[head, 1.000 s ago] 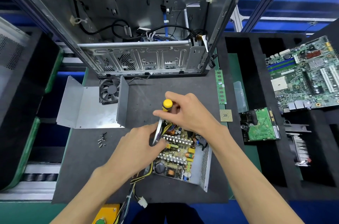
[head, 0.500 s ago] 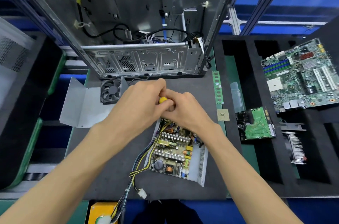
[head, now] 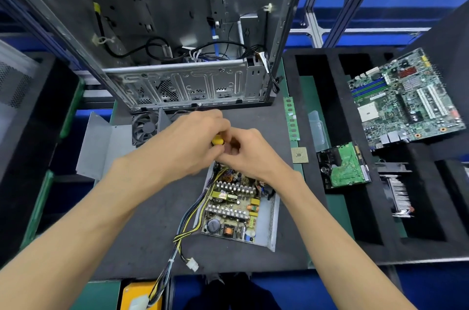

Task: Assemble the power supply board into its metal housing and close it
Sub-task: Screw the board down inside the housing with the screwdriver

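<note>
Both hands meet over the far left corner of the power supply board (head: 233,205), seated in its metal housing (head: 272,218) mid-worktop: left hand (head: 187,147) and right hand (head: 250,154) curl around a yellow-capped screwdriver (head: 217,141). Fastening the board seems underway; next, steady downward turning.

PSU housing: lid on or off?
Off. The power supply board lies exposed in the open housing; the cover lies apart, left.

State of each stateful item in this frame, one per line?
Power supply housing: open, board seated inside.
Housing cover: off, lying at left.
Screwdriver: gripped in both hands.
Computer case: side open.
</note>
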Demonstrator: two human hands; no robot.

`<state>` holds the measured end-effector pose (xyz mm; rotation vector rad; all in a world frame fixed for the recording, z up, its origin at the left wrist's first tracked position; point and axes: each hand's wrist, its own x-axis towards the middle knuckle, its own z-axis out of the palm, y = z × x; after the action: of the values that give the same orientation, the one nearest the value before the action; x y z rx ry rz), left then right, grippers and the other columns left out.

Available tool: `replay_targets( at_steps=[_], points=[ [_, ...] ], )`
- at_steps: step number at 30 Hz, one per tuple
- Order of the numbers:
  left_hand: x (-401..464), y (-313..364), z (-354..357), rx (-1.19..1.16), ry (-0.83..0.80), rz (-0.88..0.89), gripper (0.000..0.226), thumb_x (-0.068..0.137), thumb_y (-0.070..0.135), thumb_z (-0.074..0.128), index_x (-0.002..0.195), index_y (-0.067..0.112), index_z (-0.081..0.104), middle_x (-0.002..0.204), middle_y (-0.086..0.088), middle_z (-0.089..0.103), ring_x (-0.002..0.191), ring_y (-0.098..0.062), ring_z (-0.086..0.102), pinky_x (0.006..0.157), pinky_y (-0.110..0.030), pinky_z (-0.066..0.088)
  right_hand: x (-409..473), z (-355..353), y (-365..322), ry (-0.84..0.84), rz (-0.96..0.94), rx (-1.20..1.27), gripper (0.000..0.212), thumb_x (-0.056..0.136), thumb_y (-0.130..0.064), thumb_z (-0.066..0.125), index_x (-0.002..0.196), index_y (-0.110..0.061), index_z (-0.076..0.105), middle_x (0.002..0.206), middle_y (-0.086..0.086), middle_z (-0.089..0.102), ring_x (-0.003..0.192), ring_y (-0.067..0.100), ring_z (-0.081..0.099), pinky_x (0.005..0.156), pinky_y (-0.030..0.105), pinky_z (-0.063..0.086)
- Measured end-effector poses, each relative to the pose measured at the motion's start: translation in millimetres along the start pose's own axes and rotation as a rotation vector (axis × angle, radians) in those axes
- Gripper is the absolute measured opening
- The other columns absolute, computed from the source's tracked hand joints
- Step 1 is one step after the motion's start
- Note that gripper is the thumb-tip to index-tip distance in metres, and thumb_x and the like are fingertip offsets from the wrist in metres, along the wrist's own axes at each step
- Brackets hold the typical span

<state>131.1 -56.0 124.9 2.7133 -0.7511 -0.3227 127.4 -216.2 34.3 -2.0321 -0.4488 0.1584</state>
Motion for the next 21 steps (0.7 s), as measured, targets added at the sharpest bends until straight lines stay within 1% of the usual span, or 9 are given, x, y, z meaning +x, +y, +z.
replay_targets(
  at_steps=[2, 5, 7, 9, 12, 14, 16, 18, 21],
  points=[
    [-1.5, 0.7, -1.1, -0.007, 0.016, -0.032, 0.015, 0.087, 0.029, 0.069, 0.100, 0.022, 0.065, 0.094, 0.008, 0.058, 0.089, -0.018, 0.059, 0.078, -0.037, 0.050, -1.6, 0.1, 2.2, -0.016, 0.008, 0.036, 0.019, 0.081, -0.035, 0.062, 0.074, -0.050, 0.053, 0.058, -0.022, 0.053, 0.052, 0.005, 0.043, 0.053, 0.013, 0.035],
    [-0.8, 2.3, -0.1, 0.043, 0.049, -0.172, 0.027, 0.084, 0.050, 0.068, 0.085, 0.025, 0.058, 0.081, 0.004, 0.061, 0.079, -0.021, 0.061, 0.070, -0.039, 0.052, 0.4, 1.4, 5.7, -0.036, 0.029, 0.042, 0.026, 0.083, -0.020, 0.069, 0.072, -0.038, 0.055, 0.057, -0.016, 0.050, 0.054, 0.007, 0.039, 0.052, 0.015, 0.033],
    [1.7, 3.4, -3.1, 0.038, -0.004, -0.171, 0.021, 0.088, 0.042, 0.066, 0.084, 0.023, 0.059, 0.082, 0.001, 0.063, 0.081, -0.024, 0.062, 0.071, -0.039, 0.052, 2.2, 1.1, 4.0, -0.051, 0.055, 0.085, 0.020, 0.083, -0.019, 0.073, 0.074, -0.032, 0.060, 0.055, -0.014, 0.050, 0.052, 0.005, 0.039, 0.053, 0.015, 0.035],
    [4.5, 1.8, -7.9, 0.083, -0.108, -0.077, 0.007, 0.090, 0.028, 0.064, 0.096, 0.024, 0.064, 0.092, 0.005, 0.060, 0.089, -0.021, 0.059, 0.078, -0.037, 0.049, 2.9, -1.0, 1.0, -0.060, 0.070, 0.134, 0.022, 0.083, -0.025, 0.075, 0.075, -0.041, 0.063, 0.055, -0.010, 0.059, 0.050, 0.004, 0.045, 0.054, 0.015, 0.040],
    [2.6, -1.7, -13.2, 0.072, -0.182, -0.023, 0.017, 0.090, 0.020, 0.065, 0.105, 0.026, 0.064, 0.096, 0.009, 0.054, 0.093, -0.019, 0.057, 0.082, -0.036, 0.048, 2.0, -4.5, -3.2, -0.082, 0.066, 0.190, 0.028, 0.084, -0.028, 0.075, 0.073, -0.052, 0.064, 0.060, -0.003, 0.070, 0.051, 0.006, 0.053, 0.054, 0.018, 0.044],
    [0.9, -0.8, -10.7, 0.064, -0.101, -0.084, 0.019, 0.086, 0.038, 0.068, 0.099, 0.026, 0.062, 0.089, 0.007, 0.060, 0.086, -0.022, 0.060, 0.078, -0.039, 0.052, 2.7, -4.8, -5.6, -0.088, 0.085, 0.175, 0.025, 0.084, -0.023, 0.073, 0.076, -0.046, 0.065, 0.058, -0.009, 0.068, 0.051, 0.006, 0.052, 0.053, 0.019, 0.043],
    [2.1, -0.1, -6.3, 0.084, -0.016, -0.170, 0.031, 0.083, 0.052, 0.067, 0.089, 0.023, 0.058, 0.080, 0.001, 0.064, 0.079, -0.026, 0.061, 0.072, -0.041, 0.053, 3.9, -5.0, -6.3, -0.078, 0.091, 0.155, 0.033, 0.084, -0.011, 0.072, 0.074, -0.042, 0.063, 0.057, -0.011, 0.065, 0.051, 0.006, 0.052, 0.053, 0.020, 0.042],
    [4.0, -0.4, -4.5, 0.092, 0.009, -0.169, 0.024, 0.087, 0.042, 0.066, 0.085, 0.020, 0.056, 0.078, -0.002, 0.063, 0.079, -0.029, 0.061, 0.072, -0.042, 0.052, 3.8, -5.1, -7.5, -0.077, 0.101, 0.159, 0.035, 0.085, -0.010, 0.073, 0.071, -0.040, 0.062, 0.057, -0.007, 0.066, 0.052, 0.010, 0.050, 0.052, 0.023, 0.042],
    [3.6, -1.8, -5.2, 0.075, -0.061, -0.023, 0.007, 0.090, 0.021, 0.065, 0.092, 0.021, 0.058, 0.090, 0.004, 0.056, 0.087, -0.023, 0.056, 0.075, -0.039, 0.047, 2.2, -4.9, -7.9, -0.085, 0.125, 0.151, 0.033, 0.087, -0.012, 0.075, 0.071, -0.037, 0.061, 0.058, -0.002, 0.069, 0.052, 0.009, 0.051, 0.054, 0.023, 0.043]
  ],
)
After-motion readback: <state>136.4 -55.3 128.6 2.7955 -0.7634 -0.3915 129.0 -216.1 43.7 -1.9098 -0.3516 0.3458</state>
